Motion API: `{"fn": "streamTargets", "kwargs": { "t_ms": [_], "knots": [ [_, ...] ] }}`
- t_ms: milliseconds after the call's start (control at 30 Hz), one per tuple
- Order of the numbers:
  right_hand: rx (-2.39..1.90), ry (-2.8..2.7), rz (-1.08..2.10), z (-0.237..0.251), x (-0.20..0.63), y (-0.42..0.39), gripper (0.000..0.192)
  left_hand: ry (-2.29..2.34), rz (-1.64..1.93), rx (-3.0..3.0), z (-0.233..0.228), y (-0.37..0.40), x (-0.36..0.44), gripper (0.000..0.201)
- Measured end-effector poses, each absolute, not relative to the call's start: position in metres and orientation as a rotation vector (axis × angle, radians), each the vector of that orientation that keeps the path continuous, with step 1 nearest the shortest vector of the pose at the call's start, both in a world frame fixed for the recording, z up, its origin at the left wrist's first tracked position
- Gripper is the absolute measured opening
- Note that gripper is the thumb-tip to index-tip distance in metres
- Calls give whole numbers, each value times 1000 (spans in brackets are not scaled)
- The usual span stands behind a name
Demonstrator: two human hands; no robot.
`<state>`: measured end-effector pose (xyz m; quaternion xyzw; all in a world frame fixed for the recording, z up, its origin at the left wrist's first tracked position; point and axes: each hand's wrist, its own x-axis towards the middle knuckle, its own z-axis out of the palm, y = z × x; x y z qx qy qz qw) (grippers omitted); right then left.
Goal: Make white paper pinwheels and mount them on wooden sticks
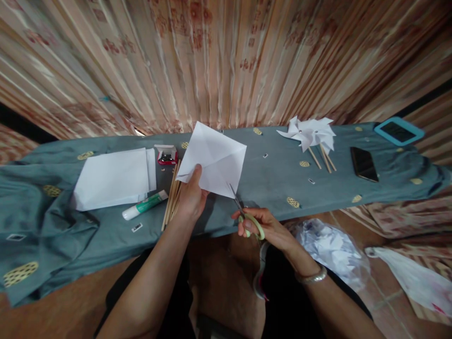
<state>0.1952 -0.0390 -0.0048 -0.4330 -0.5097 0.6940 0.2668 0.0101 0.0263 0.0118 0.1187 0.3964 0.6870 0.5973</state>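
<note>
Left hand: the left hand (191,195) is closed on the lower edge of a creased white paper square (213,157), thumb on its face; the sheet stands raised above the table
Right hand: the right hand (263,228) is curled through the green handles of the scissors (247,215); the blades point to 11 o'clock, tips at the paper's lower corner
Paper square: just above centre, over the blue-grey tablecloth (268,181)
At 9 o'clock of the left hand: wooden sticks (172,195); glue tube (145,205); white sheets (115,178)
At 2 o'clock: paper pinwheels (310,133); black phone (363,164)

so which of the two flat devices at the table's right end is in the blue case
The farther tablet in the light-blue case, at the table's far right corner. The black phone nearer the white paper pinwheels has no coloured frame.
</note>
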Motion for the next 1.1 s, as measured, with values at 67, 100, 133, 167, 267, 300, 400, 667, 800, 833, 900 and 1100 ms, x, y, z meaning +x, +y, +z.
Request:
{"fn": "streamTargets", "kwargs": {
  "t_ms": [67,100,133,167,267,300,400,667,800,833,900,1100],
  "knots": [
    [-1157,-1373,1873,-5,195,-39,56,923,1602,270,10,26,11,26],
    [-1153,-1370,1872,-5,195,-39,55,923,1605,267,9,26,11,26],
    [-1151,-1368,1869,-5,195,-39,53,922,1607,266,9,26,12,26],
    [-1146,-1367,1866,-5,195,-39,53,919,1607,268,8,26,12,27],
    [-1130,-1368,1863,-4,195,-39,51,918,1606,275,8,26,13,28],
    [-1127,-1367,1865,-4,195,-39,50,920,1604,274,8,26,13,28],
    [-1125,-1359,1868,-5,195,-39,51,929,1591,266,8,26,12,28],
    [-1146,-1397,1855,-5,195,-40,54,921,1596,277,8,25,13,28],
    [-1140,-1398,1849,-6,195,-40,50,923,1583,268,8,25,12,27],
    [-1144,-1398,1846,-6,195,-40,50,924,1579,269,8,25,12,26],
    [-1154,-1394,1836,-7,196,-41,48,924,1573,279,8,25,12,26],
    [-1143,-1372,1813,-9,195,-41,41,927,1573,281,7,25,11,23]
  ]
}}
